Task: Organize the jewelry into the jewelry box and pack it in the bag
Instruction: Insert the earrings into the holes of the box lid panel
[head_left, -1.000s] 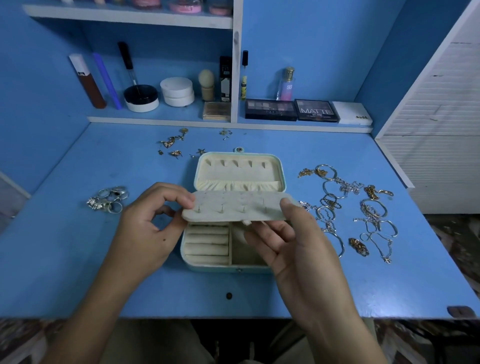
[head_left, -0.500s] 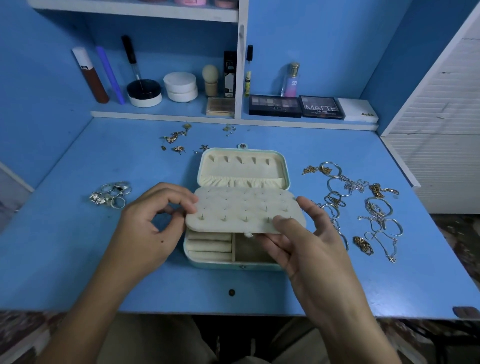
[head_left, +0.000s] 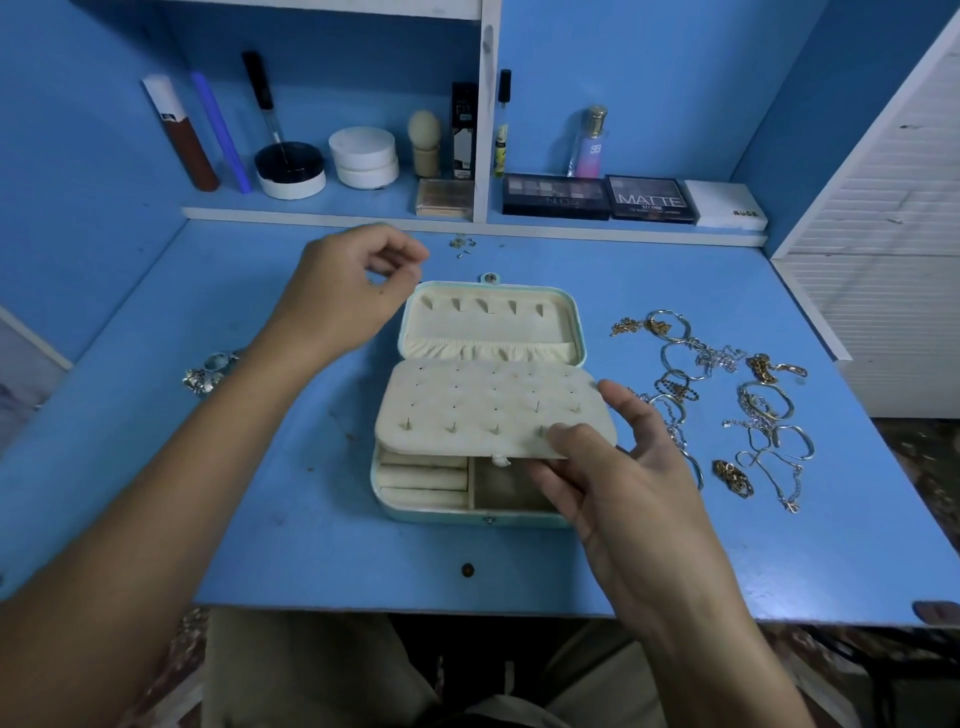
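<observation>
A pale teal jewelry box (head_left: 488, 520) lies open in the middle of the blue table (head_left: 260, 519), its cream lid (head_left: 488, 317) flat behind it. My right hand (head_left: 623, 467) pinches the front right corner of the cream earring panel (head_left: 483, 405), holding it tilted over the box's ring rolls. My left hand (head_left: 348, 291) hovers left of the lid with its fingers curled, and nothing shows between thumb and forefinger. A pile of rings (head_left: 208, 371) lies at the left. Bracelets and chains (head_left: 727, 395) are spread at the right. Small earrings (head_left: 462, 244) lie near the shelf.
A low shelf at the back holds eyeshadow palettes (head_left: 556, 195), a perfume bottle (head_left: 589, 143), white jars (head_left: 363, 156) and tubes. A white slatted door (head_left: 883, 260) borders the table on the right. Blue walls close in the left and back sides.
My left hand let go of the panel's left end and moved up and away to the far left of the lid. My right hand alone keeps the panel, now tilted flatter.
</observation>
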